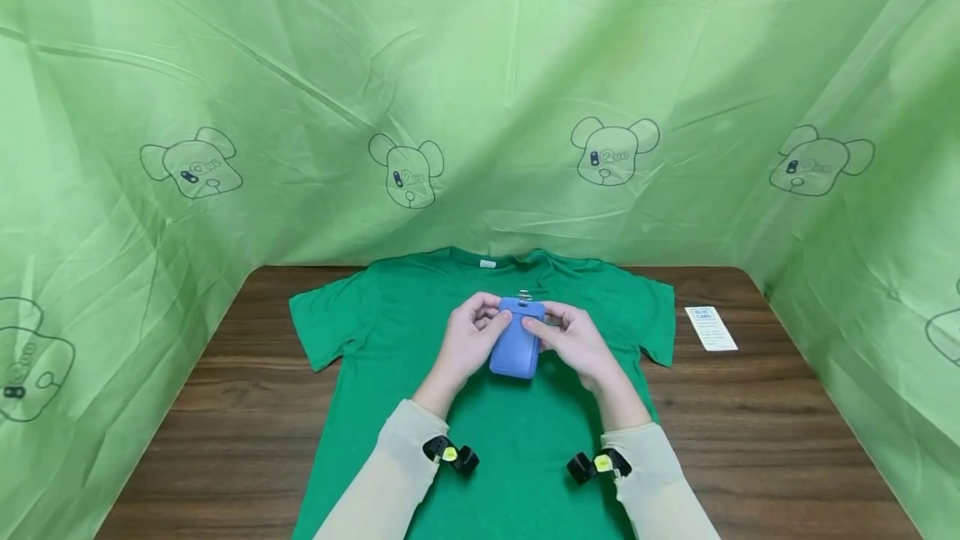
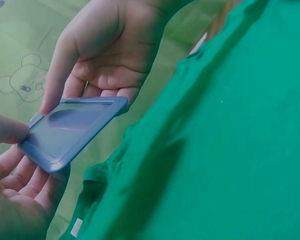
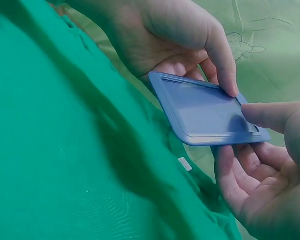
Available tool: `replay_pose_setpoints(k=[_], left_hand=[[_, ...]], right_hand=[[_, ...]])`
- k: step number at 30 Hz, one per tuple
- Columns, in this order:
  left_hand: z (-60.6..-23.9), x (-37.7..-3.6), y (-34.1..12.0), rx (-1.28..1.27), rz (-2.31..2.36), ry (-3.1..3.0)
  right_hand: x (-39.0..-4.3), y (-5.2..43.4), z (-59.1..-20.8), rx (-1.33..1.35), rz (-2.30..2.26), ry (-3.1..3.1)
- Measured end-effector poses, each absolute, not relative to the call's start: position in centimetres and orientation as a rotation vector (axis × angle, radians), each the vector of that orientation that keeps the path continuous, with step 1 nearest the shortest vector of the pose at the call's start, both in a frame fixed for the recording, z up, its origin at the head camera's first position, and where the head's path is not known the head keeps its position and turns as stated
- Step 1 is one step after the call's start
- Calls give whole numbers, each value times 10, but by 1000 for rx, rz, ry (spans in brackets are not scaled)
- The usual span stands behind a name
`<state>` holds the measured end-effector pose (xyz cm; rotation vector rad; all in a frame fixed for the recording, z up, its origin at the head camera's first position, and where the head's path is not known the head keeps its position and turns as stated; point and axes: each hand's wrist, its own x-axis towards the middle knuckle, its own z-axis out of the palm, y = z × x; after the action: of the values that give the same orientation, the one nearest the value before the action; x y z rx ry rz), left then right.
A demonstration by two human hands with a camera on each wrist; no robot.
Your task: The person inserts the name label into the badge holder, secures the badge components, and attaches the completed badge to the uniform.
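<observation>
Over the upper middle of a spread green T-shirt point(image 1: 465, 440), both hands hold up a blue badge holder point(image 1: 514, 348). The left hand point(image 1: 471, 332) pinches its upper left edge, thumb on the front and fingers behind. At the opposite edge the right hand point(image 1: 576, 340) grips it the same way. A small metal clip point(image 1: 523, 296) shows at the holder's top in the head view. Seen in the right wrist view, the holder point(image 3: 205, 107) has a raised rim and a clear window, with no card visible inside. The wrist views hide parts of the fingers beneath it.
A white printed card point(image 1: 711, 328) lies on the brown wooden table point(image 1: 750, 423), right of the shirt's sleeve. Green curtains point(image 1: 480, 65) with bear drawings enclose the back and sides. Small black cameras are strapped to both wrists.
</observation>
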<state>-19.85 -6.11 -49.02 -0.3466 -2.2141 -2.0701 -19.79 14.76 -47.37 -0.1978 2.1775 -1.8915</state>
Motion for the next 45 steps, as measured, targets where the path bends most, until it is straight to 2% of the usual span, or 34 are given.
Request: replay_pose_setpoints(k=[15, 28, 38, 45], left_hand=[[-488, -197, -61, -399, -2082, -2257], [-484, -196, -60, -501, -1885, -2315], [-480, -194, -60, -600, -1816, -2372], [-481, -192, -60, -615, -1844, -2376]], right_hand=[[-196, 141, -469, -145, -2101, 2210], [-194, 137, -460, -79, -2221, 2222], [-191, 133, -456, 109, -2164, 2410], [-191, 135, -458, 37, -2215, 2456]])
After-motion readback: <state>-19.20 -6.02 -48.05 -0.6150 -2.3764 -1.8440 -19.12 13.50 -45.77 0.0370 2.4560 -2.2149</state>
